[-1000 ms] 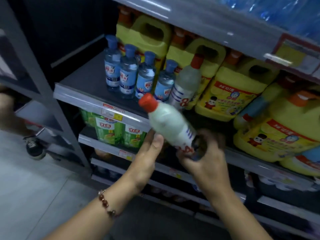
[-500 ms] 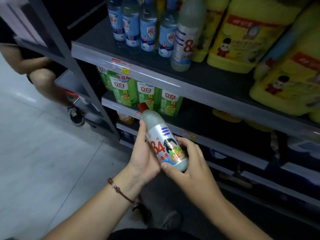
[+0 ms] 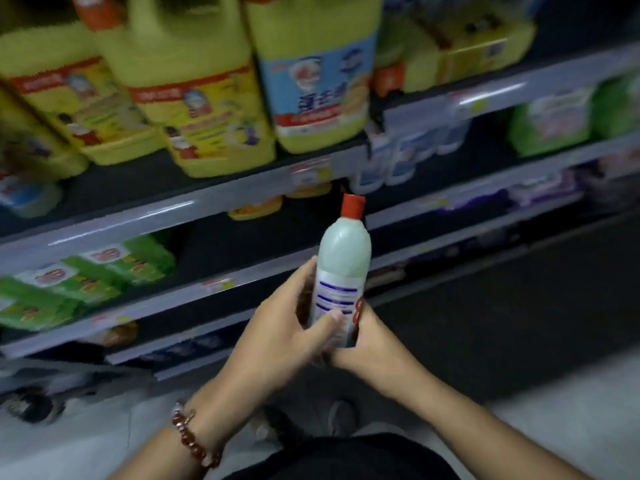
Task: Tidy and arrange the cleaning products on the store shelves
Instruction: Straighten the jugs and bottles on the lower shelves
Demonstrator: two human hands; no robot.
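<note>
A white bottle with a red cap [image 3: 341,261] stands upright in front of the shelves, held low on its body by both hands. My left hand [image 3: 287,327] wraps its lower part, thumb across the label. My right hand [image 3: 367,337] grips the base from the right and behind; its fingers are mostly hidden by the bottle. Large yellow jugs [image 3: 194,98] fill the upper shelf [image 3: 121,220] above the bottle. One jug carries a blue label [image 3: 318,84].
Green packs [image 3: 79,282] lie on the lower shelf at left, more green packs [image 3: 550,126] at upper right. Pale blue-white bottles [image 3: 398,157] stand on the right-hand shelf section. Lower shelves are dark. Grey floor and my shoes [image 3: 329,420] are below.
The view has swung right along the shelves, and the small blue bottles have left the frame. The bottle went from tilted to upright, with its label side turned; both hands still hold it.
</note>
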